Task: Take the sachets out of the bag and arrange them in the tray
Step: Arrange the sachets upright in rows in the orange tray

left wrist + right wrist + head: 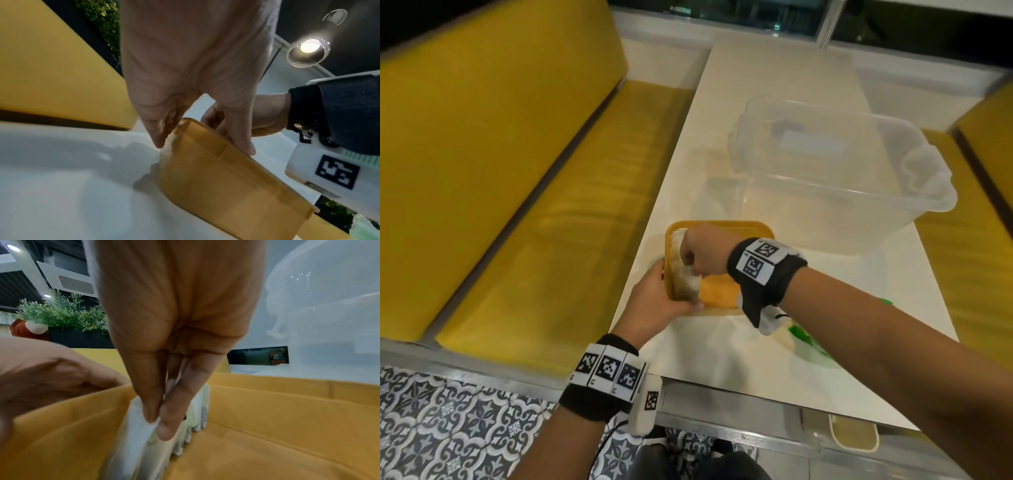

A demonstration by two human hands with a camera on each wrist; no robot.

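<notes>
A long white table (739, 346) carries a large clear plastic tub (835, 178), and nearer the person a square yellow plastic tray (722, 294), beside a crumpled green-and-clear plastic bag (808, 342). The left hand (654, 301) grips the tray's near left corner, thumb over the rim; the right hand (702, 251) pinches one white paper sachet (141, 426) among the row of sachets (679, 270) standing along the tray's left wall

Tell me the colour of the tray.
The tray is yellow-orange plastic, clearest in the right wrist view, where white sachets stand in a row inside it.
</notes>
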